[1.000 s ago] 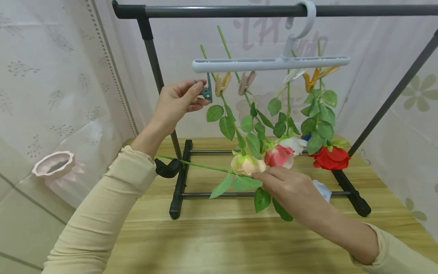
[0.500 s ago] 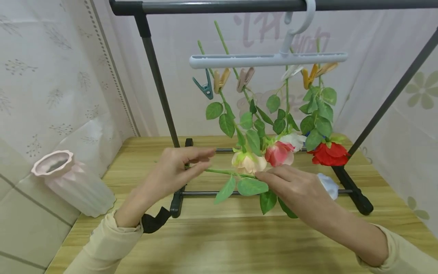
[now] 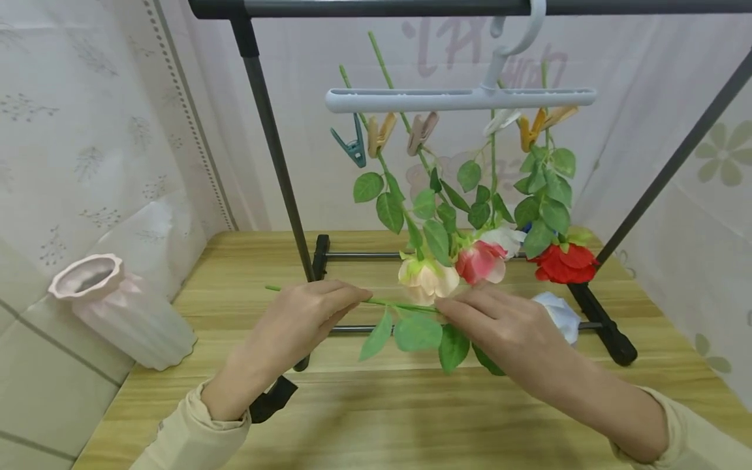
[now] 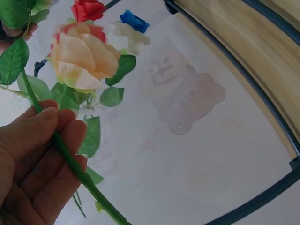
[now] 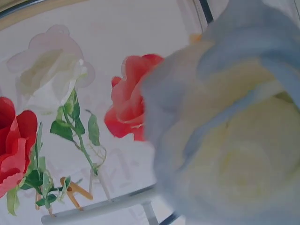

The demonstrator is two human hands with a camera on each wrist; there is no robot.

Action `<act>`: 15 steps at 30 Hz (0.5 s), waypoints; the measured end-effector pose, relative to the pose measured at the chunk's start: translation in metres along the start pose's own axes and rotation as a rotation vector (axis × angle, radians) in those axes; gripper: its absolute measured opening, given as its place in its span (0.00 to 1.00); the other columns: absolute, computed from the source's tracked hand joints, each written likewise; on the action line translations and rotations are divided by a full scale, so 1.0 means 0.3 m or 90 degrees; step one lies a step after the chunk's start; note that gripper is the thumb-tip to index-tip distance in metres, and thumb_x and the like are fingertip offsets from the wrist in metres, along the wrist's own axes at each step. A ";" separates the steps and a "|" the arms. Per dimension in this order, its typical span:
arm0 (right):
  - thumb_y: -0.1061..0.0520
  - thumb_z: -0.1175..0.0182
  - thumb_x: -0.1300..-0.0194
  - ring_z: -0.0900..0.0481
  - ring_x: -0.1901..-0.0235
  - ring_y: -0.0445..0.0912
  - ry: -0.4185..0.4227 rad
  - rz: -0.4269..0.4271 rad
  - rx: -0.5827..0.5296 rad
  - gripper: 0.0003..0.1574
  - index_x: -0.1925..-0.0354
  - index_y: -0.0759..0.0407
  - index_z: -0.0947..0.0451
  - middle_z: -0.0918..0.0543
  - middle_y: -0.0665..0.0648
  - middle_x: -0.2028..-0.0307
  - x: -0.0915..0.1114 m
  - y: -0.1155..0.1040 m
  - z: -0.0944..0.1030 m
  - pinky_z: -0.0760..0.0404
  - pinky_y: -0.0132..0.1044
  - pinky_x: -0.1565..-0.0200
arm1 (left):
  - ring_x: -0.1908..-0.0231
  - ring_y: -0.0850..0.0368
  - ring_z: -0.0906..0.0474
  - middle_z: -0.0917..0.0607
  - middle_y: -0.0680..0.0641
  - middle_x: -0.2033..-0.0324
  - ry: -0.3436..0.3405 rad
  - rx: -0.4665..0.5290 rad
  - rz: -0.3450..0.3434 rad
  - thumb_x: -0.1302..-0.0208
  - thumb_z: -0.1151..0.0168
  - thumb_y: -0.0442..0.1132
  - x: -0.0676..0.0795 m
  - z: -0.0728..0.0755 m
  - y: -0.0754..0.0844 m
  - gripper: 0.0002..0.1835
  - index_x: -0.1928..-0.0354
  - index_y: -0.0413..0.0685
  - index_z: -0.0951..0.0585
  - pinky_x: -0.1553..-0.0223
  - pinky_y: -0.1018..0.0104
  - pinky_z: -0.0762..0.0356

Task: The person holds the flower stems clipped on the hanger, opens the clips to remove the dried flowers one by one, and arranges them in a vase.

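A long-stemmed artificial rose with a pale blue bloom (image 3: 557,316) lies crosswise below the hanger. My left hand (image 3: 294,329) pinches its green stem (image 4: 70,159) between thumb and fingers, the stem's end sticking out to the left. Nearer the bloom, my right hand (image 3: 511,329) grips the same stem, its fingertips partly hidden behind the hand. The bloom fills much of the right wrist view. Above, a dark teal clip (image 3: 354,145) hangs with nothing in it from the left end of the pale blue hanger (image 3: 411,100).
Other clips, such as a tan one (image 3: 380,136), hold roses upside down: a cream rose (image 3: 429,279), a pink rose (image 3: 480,261) and a red rose (image 3: 565,264) among them. The hanger hooks on a dark rack (image 3: 376,8). A pinkish white vase (image 3: 132,320) leans at the left on the wooden table (image 3: 388,418).
My left hand has let go of the teal clip, come down and taken hold of the stem. The right hand has kept its grip in nearly the same place.
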State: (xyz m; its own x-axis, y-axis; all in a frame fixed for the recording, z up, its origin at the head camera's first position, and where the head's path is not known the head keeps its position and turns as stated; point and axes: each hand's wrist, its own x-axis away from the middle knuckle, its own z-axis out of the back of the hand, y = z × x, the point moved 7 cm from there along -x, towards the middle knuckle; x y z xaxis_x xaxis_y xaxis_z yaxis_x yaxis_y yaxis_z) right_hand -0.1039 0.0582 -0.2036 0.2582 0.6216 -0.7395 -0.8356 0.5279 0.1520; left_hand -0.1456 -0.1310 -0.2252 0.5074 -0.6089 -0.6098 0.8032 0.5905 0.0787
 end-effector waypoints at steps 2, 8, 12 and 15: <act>0.52 0.57 0.26 0.18 0.70 0.44 0.012 -0.002 0.005 0.21 0.60 0.59 0.18 0.17 0.51 0.68 -0.003 0.000 0.012 0.18 0.38 0.71 | 0.67 0.60 0.16 0.13 0.51 0.64 0.026 0.015 -0.002 0.49 0.33 0.27 0.012 0.010 -0.010 0.14 0.59 0.46 0.16 0.70 0.71 0.20; 0.45 0.52 0.29 0.17 0.69 0.44 0.033 -0.041 -0.008 0.24 0.59 0.60 0.17 0.15 0.53 0.66 -0.028 0.037 0.064 0.19 0.37 0.70 | 0.67 0.58 0.15 0.13 0.50 0.66 0.085 0.039 0.022 0.53 0.32 0.23 0.064 0.055 -0.058 0.17 0.60 0.45 0.16 0.68 0.70 0.20; 0.45 0.48 0.31 0.20 0.73 0.38 0.104 -0.105 -0.085 0.23 0.59 0.62 0.16 0.14 0.55 0.65 -0.050 0.119 0.115 0.23 0.26 0.73 | 0.67 0.58 0.15 0.12 0.51 0.65 0.116 0.038 0.047 0.55 0.32 0.21 0.108 0.084 -0.095 0.19 0.60 0.46 0.15 0.66 0.73 0.21; 0.54 0.47 0.31 0.21 0.74 0.34 0.166 -0.178 -0.194 0.18 0.57 0.67 0.17 0.13 0.55 0.65 -0.063 0.201 0.135 0.26 0.21 0.71 | 0.67 0.57 0.15 0.12 0.50 0.66 0.151 0.025 0.057 0.48 0.33 0.27 0.144 0.109 -0.121 0.11 0.61 0.45 0.15 0.64 0.76 0.22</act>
State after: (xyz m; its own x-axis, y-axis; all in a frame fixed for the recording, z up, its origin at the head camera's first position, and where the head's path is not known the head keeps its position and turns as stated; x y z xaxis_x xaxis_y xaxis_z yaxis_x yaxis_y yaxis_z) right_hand -0.1394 0.1017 -0.1540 0.3955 0.2940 -0.8701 -0.8655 0.4364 -0.2459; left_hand -0.1428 -0.1962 -0.2284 0.4936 -0.4107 -0.7666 0.7722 0.6125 0.1690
